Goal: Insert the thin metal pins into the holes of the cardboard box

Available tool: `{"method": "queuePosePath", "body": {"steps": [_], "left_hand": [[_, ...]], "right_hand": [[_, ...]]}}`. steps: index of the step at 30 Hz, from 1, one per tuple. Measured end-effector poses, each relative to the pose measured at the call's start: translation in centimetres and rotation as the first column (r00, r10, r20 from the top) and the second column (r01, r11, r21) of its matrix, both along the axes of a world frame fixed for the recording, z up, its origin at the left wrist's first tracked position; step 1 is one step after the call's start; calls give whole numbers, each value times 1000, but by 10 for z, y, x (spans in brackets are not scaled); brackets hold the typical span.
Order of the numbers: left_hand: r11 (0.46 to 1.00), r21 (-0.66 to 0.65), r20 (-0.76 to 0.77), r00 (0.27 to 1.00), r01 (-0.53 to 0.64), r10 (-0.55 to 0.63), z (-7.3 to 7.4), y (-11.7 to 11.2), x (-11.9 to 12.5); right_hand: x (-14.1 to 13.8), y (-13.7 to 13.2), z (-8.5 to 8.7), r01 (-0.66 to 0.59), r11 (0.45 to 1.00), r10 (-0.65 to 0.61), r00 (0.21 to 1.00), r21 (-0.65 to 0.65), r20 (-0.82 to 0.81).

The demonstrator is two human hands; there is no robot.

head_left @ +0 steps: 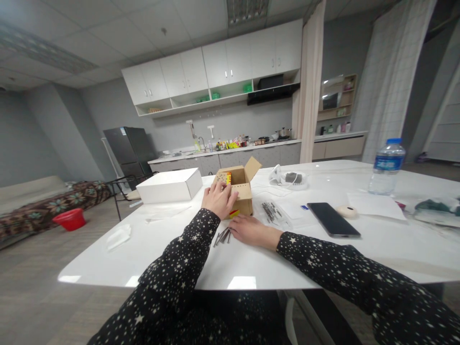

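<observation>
A small open cardboard box [245, 206] stands in front of me on the table. My left hand [217, 199] lies over its near left side, thumb and fingers apart. Just beyond those fingers, a yellow-and-red packet [228, 177] shows at the box's opening. Low at the box's front is another yellow-and-red piece [234, 213], partly covered by my hands. On the tabletop, my right hand [249, 231] is closed low, its fingertips on the upper ends of several dark metal nails [223, 236]. What lies beneath the right fingers is hidden.
To the left is a white box [170, 186]. Right of the cardboard box lies a clear bag of small metal parts [272, 213]. Farther right are a black phone [332, 219], a water bottle [387, 167] and white paper [375, 206]. A white corded device [293, 179] sits behind.
</observation>
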State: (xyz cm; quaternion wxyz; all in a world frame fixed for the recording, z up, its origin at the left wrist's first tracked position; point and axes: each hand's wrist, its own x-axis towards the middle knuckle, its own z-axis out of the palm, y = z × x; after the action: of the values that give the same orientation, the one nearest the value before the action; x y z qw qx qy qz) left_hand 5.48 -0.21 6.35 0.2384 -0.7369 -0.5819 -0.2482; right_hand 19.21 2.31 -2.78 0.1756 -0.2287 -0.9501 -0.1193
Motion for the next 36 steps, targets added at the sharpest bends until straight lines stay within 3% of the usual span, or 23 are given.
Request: {"method": "queuePosePath", "body": {"steps": [22, 36], "left_hand": [[986, 166, -59, 998, 28, -18, -9, -2, -20], [955, 295, 81, 994, 43, -70, -29, -14, -42]], "right_hand": [[3, -1, 4, 25, 1000, -25, 1000, 4, -7], [8, 3, 9, 5, 999, -6, 1000, -42, -27]]}}
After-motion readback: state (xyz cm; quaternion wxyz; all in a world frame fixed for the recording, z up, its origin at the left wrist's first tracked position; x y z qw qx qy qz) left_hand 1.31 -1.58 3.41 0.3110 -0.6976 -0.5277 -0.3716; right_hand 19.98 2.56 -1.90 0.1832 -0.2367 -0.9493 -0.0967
